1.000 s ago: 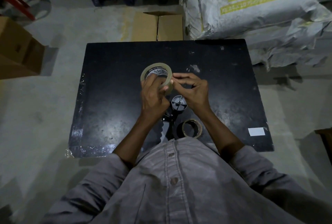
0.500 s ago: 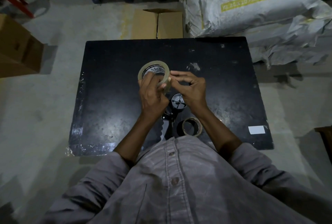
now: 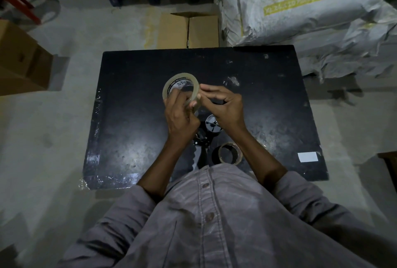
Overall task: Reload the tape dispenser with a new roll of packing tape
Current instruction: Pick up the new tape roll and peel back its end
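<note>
Glinting, thin, translucent tan tape roll [image 3: 182, 75]

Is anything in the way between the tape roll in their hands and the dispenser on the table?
Nothing visible. The dispenser lies with its hub bare, just below the new roll; the empty core sits beside it, not on it.

Black tabletop [image 3: 129, 117] bearing a tape dispenser [image 3: 211, 127], a thin tape ring [image 3: 229, 152] and a white label [image 3: 308, 156].
</note>
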Motion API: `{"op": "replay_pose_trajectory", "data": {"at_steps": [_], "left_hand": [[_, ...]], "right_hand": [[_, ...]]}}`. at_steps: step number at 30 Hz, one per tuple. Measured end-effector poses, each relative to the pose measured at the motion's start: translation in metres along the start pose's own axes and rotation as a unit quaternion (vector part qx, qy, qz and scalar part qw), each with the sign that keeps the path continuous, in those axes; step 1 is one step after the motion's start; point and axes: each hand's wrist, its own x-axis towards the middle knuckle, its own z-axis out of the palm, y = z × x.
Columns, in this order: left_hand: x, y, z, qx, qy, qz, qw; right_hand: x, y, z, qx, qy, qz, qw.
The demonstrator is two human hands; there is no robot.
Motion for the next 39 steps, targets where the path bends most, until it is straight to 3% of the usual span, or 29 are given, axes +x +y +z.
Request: {"op": "replay_pose_trajectory", "data": {"at_steps": [15, 28, 34, 39], "left_hand": [[0.0, 0.004, -0.016, 0.027, 0.004, 0.057, 0.998], [-0.011, 0.005, -0.014, 0.045, 0.032, 0.008, 0.998], [-0.018, 0.003, -0.014, 0.018, 0.022, -0.037, 0.999], [-0.017, 0.002, -0.017, 0.017, 0.015, -0.026, 0.999]], "right_hand": [[-0.002, -0.008, 0.0, -0.043, 0.01, -0.032, 0.998], [-0.003, -0.008, 0.007, -0.026, 0.001, -0.019, 0.999], [-0.006, -0.006, 0.005, -0.021, -0.058, -0.013, 0.998], [-0.005, -0.008, 0.001, -0.077, -0.065, -0.07, 0.993]]}}
